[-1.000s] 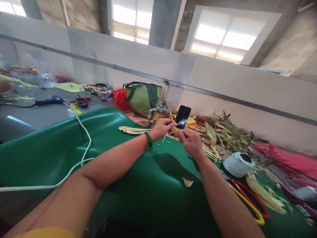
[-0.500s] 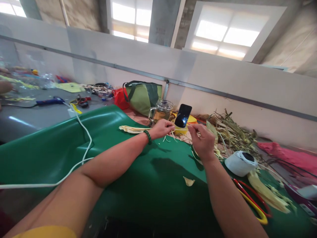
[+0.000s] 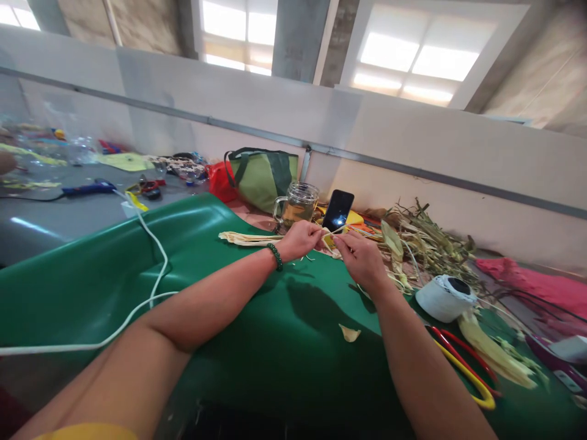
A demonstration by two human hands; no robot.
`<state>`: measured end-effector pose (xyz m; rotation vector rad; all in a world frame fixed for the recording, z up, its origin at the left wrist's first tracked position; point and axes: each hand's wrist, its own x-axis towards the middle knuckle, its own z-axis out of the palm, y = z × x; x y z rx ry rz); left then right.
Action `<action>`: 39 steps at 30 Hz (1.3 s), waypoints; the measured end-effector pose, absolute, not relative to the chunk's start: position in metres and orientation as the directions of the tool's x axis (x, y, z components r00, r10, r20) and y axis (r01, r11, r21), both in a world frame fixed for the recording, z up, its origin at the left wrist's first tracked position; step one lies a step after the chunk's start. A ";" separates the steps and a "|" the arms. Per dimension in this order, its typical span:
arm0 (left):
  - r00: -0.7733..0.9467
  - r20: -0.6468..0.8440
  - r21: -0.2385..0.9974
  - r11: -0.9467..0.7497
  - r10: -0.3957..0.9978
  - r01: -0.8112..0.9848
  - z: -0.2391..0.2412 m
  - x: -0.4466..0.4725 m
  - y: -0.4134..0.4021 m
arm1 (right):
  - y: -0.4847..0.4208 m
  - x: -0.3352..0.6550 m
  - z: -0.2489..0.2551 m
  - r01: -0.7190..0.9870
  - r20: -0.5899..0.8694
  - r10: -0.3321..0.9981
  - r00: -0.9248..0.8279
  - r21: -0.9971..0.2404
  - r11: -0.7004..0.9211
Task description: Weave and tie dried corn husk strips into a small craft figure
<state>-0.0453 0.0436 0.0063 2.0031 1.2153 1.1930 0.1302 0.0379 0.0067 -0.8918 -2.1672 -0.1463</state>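
Note:
My left hand (image 3: 301, 240), with a green bead bracelet at the wrist, is closed around a bundle of pale corn husk strips (image 3: 243, 239). The bundle's long ends stick out to the left, behind my wrist. Opposite it, my right hand (image 3: 362, 260) pinches a thin pale strand (image 3: 340, 229) at the bundle's right end, its fingertips close to my left hand's. Whether the strand is thread or husk, I cannot tell. Both hands are above the green mat (image 3: 257, 330). A small husk scrap (image 3: 349, 333) lies on the mat below them.
Behind my hands stand a glass mug (image 3: 299, 205), a phone (image 3: 338, 209) propped upright and a green bag (image 3: 263, 177). To the right are dried husks (image 3: 426, 244), a white thread spool (image 3: 446, 298) and red-and-yellow-handled scissors (image 3: 472, 382). A white cord (image 3: 158, 244) crosses the mat at left.
My right hand has moved left and inward, close to my left hand. The pale strand now shows bent between them. My left hand has kept its hold, nearly still.

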 end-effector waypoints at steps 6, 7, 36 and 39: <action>0.322 0.451 0.813 -0.532 0.833 0.237 0.006 -0.042 0.043 | 0.038 0.117 -0.002 0.432 0.560 0.749 -0.354 -0.613 0.662; 0.342 0.450 0.810 -0.539 0.825 0.232 0.007 -0.043 0.043 | 0.038 0.117 -0.002 0.424 0.549 0.764 -0.337 -0.636 0.645; 0.262 0.258 0.964 -0.229 0.930 -0.135 0.008 -0.045 0.044 | 0.040 0.122 -0.001 0.669 0.813 0.537 -0.223 -0.273 0.691; 0.252 0.238 0.959 -0.185 0.938 -0.217 0.007 -0.046 0.045 | 0.032 0.118 0.001 0.689 0.871 0.335 -0.358 0.004 0.725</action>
